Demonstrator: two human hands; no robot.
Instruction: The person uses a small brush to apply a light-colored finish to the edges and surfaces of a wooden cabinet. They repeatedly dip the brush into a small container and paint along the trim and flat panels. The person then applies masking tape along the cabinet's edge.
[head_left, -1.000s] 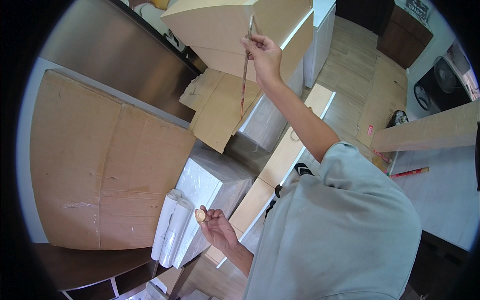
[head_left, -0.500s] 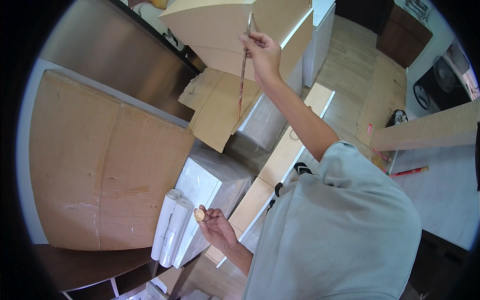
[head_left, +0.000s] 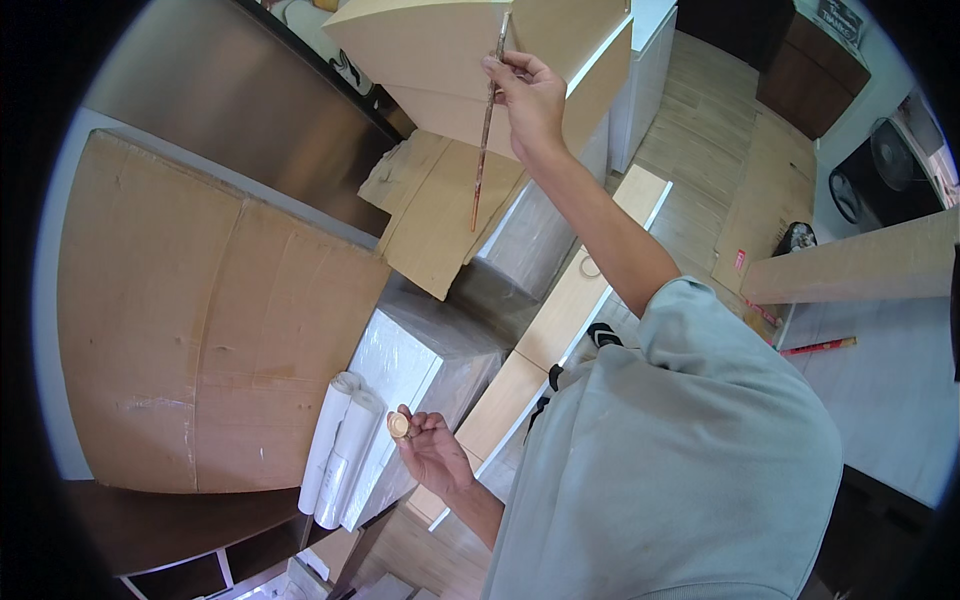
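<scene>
My right hand (head_left: 535,100), at the top, pinches a long thin brown stick (head_left: 484,150) that looks like a slim paintbrush. One end is pale and points up past my fingers; the reddish end hangs over a torn cardboard piece (head_left: 430,195). Behind it stands a light wood-coloured cabinet (head_left: 430,60). Lower down, my left hand (head_left: 440,455) grips a small round tan dish (head_left: 400,426) between thumb and fingers. Its contents are too small to make out. Two white rolls (head_left: 340,450) lie beside that hand.
A large cardboard sheet (head_left: 220,320) covers the surface at left. A plastic-wrapped white box (head_left: 400,365) stands beyond the rolls. A long pale wood panel (head_left: 555,320) runs in front of my feet. On a white surface to the right lies a red stick (head_left: 820,347).
The stick and my right hand have shifted slightly up in the picture. My left hand keeps its grip on the round dish, nearly unmoved. The whole view has drifted slightly.
</scene>
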